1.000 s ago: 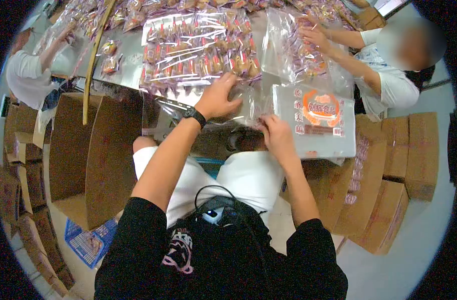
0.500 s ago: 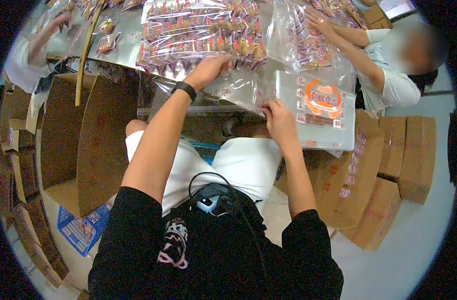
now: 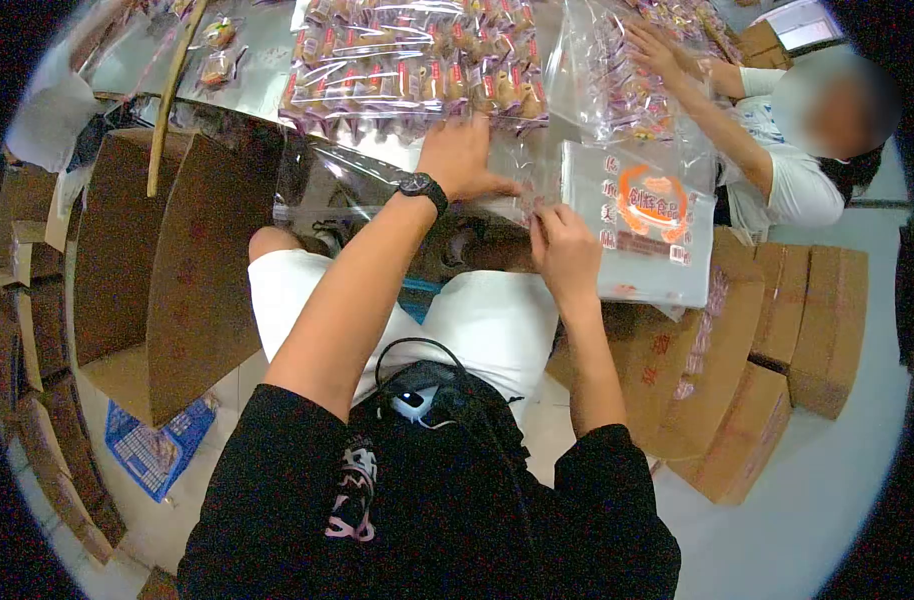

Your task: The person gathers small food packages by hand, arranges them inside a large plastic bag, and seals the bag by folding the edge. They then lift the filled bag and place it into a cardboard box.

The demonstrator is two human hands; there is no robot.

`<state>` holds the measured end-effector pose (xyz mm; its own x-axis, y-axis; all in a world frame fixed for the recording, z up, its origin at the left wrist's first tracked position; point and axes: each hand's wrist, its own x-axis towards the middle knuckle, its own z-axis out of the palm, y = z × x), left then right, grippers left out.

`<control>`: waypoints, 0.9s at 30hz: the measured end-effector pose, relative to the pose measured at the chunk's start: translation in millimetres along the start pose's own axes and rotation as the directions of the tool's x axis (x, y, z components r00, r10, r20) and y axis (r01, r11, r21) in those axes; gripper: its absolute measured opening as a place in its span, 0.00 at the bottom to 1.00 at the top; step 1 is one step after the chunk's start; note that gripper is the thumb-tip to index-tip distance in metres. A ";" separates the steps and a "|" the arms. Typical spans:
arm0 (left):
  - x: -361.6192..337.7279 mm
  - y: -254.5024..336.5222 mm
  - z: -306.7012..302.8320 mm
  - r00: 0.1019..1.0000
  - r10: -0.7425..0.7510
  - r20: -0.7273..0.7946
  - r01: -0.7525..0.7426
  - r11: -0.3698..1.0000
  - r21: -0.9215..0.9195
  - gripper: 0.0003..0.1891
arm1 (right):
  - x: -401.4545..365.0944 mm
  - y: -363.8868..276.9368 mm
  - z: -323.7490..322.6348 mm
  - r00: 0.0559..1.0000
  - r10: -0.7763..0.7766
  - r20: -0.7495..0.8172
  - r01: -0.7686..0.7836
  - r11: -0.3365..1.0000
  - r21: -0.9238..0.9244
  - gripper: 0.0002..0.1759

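Note:
A large clear plastic bag point(image 3: 347, 178) filled with rows of small wrapped snacks point(image 3: 407, 85) lies at the table's front edge, its loose end hanging toward my lap. My left hand point(image 3: 462, 160) lies on the bag just below the snacks, fingers spread and thumb stretched right. Close beside it, my right hand point(image 3: 569, 248) pinches the right corner of the bag's loose end between thumb and fingers. Next to that hand sits a stack of printed clear bags point(image 3: 657, 215) with orange and red lettering.
At the right, a co-worker's hands point(image 3: 662, 55) rest on another clear bag of snacks point(image 3: 632, 105). A wooden stick point(image 3: 172, 110) juts over the table edge. Open cardboard boxes point(image 3: 202, 280) stand left, more cartons point(image 3: 817, 330) right, and a blue basket point(image 3: 157, 450) on the floor.
My left hand has moved right and slightly down along the bag, its fingers spreading and its thumb nearing my right hand. The right hand stays pinched at the bag's corner.

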<state>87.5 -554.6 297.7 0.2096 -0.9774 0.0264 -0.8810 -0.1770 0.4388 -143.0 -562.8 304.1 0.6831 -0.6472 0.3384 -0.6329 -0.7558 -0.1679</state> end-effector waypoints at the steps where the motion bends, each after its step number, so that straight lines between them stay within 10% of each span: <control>1: 0.0 0.0 0.6 1.000 -0.005 0.011 0.005 1.000 -0.007 0.57 | 0.3 -0.1 0.3 1.000 -0.012 -0.012 0.012 1.000 -0.004 0.05; 14: -1.9 0.6 7.7 0.993 0.039 -0.108 -0.037 0.999 0.013 0.53 | -21.5 0.8 -12.2 0.961 -0.153 0.232 0.132 0.986 0.102 0.12; 19: -1.9 3.1 6.4 0.994 0.000 -0.107 0.001 1.000 0.002 0.52 | -72.1 -43.9 -12.8 0.825 -0.345 0.447 0.206 0.921 0.332 0.11; 23: 0.2 3.6 4.1 0.999 0.007 -0.037 -0.007 1.000 0.002 0.48 | -98.7 -104.4 2.4 0.536 -0.472 0.700 0.011 0.833 0.553 0.11; 27: -12.1 -7.2 -1.6 0.982 0.185 0.020 -0.183 0.978 -0.098 0.32 | -96.6 -135.1 4.7 0.789 -0.481 0.383 0.163 0.764 0.625 0.09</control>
<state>92.0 -541.4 295.7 0.0340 -0.9954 0.0891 -0.8587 0.0165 0.5121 -121.7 -398.6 289.7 0.9827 -0.1849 -0.0065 -0.1444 -0.7448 -0.6514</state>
